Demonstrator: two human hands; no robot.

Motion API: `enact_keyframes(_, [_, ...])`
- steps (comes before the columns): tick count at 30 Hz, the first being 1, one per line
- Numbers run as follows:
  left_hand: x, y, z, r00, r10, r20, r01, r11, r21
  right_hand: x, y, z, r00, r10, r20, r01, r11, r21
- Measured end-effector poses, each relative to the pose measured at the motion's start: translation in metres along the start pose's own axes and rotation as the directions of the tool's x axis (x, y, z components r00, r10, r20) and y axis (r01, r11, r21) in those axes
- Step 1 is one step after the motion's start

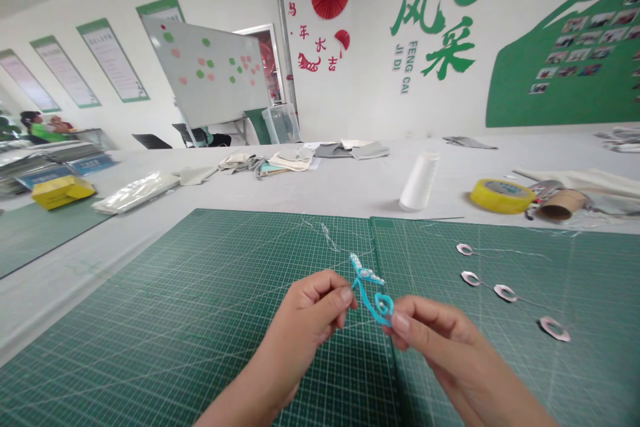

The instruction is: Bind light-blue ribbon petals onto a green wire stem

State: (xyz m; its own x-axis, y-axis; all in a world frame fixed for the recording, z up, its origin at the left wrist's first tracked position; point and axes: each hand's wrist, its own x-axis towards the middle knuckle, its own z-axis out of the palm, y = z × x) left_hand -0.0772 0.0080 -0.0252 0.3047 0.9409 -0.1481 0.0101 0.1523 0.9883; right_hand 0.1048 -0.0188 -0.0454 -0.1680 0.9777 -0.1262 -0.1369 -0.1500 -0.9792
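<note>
My left hand [305, 327] and my right hand [440, 347] pinch a turquoise twisted-wire piece [370, 293] between thumbs and fingers, above a green cutting mat [200, 340]. Its lower end curls into a spiral at my right fingertips, and a pale beaded strip lies along its upper part. Thin threads trail from the piece's upper end across the mat. To the right of my right hand lie several small pinkish-white wire loops with thin stems, one of them [505, 293] nearest my hand.
A white thread cone [419, 181], yellow tape roll [501, 195] and cardboard tube [561, 204] stand beyond the mat. Fabric pieces [265, 161], a plastic bag [135, 192] and a yellow box [63, 191] lie on the long table. A person [45, 128] sits far left.
</note>
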Motion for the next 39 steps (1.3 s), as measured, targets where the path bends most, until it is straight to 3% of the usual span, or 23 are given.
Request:
enact_keyframes(4, [0.002, -0.002, 0.001, 0.995, 0.093, -0.035, -0.085, 0.978, 0.192, -0.006, -0.005, 0.001, 0.993, 0.103, 0.053, -0.111, 0.974, 0.199])
enact_keyframes(7, [0.001, -0.005, 0.002, 0.979, 0.202, -0.038, -0.175, 0.918, 0.355, -0.009, -0.008, 0.002, 0.981, 0.173, 0.089, -0.194, 0.899, 0.394])
enact_keyframes(11, [0.0, -0.009, 0.003, 0.967, 0.252, -0.037, -0.211, 0.872, 0.442, -0.008, -0.01, 0.001, 0.982, 0.163, 0.093, -0.187, 0.827, 0.53])
enact_keyframes(13, [0.0, -0.01, 0.004, 0.98, 0.196, -0.027, -0.172, 0.914, 0.367, -0.006, -0.008, -0.002, 0.992, 0.114, 0.06, -0.128, 0.878, 0.462])
enact_keyframes(16, [0.001, -0.009, 0.004, 0.999, 0.032, -0.002, -0.031, 0.991, 0.127, -0.002, 0.0, -0.004, 1.0, 0.016, 0.027, -0.019, 0.993, 0.113])
enact_keyframes(18, [0.001, -0.008, 0.004, 0.999, -0.043, 0.03, 0.044, 0.999, -0.027, 0.002, 0.009, -0.002, 0.999, -0.053, 0.01, 0.054, 0.985, -0.166])
enact_keyframes(20, [0.0, -0.006, 0.003, 0.995, -0.069, 0.066, 0.077, 0.988, -0.135, 0.004, 0.019, 0.003, 0.985, -0.164, -0.045, 0.143, 0.943, -0.3])
enact_keyframes(22, [0.0, -0.004, 0.001, 0.994, -0.072, 0.08, 0.087, 0.977, -0.193, 0.005, 0.025, 0.008, 0.975, -0.221, -0.012, 0.207, 0.93, -0.304])
enact_keyframes(24, [0.001, -0.003, -0.004, 0.996, -0.066, 0.057, 0.077, 0.972, -0.222, 0.005, 0.028, 0.011, 0.98, -0.091, 0.177, 0.131, 0.966, -0.225])
enact_keyframes(26, [0.004, -0.003, -0.01, 0.998, -0.054, 0.012, 0.055, 0.965, -0.255, 0.005, 0.025, 0.008, 0.948, 0.069, 0.311, -0.022, 0.988, -0.152])
enact_keyframes(28, [0.007, -0.002, -0.018, 0.999, -0.037, -0.02, 0.029, 0.952, -0.304, 0.005, 0.017, -0.001, 0.956, 0.115, 0.271, -0.102, 0.993, -0.063])
enact_keyframes(31, [0.01, -0.002, -0.028, 0.999, -0.002, -0.047, -0.015, 0.931, -0.366, 0.007, 0.002, -0.021, 0.977, 0.091, 0.191, -0.109, 0.99, 0.085])
enact_keyframes(34, [0.01, 0.0, -0.035, 0.997, 0.025, -0.075, -0.053, 0.913, -0.404, 0.013, -0.008, -0.046, 0.965, 0.124, 0.231, -0.151, 0.983, 0.105])
enact_keyframes(39, [0.008, 0.004, -0.043, 0.989, 0.075, -0.13, -0.126, 0.882, -0.454, 0.028, -0.005, -0.092, 0.967, 0.221, 0.13, -0.224, 0.975, 0.007])
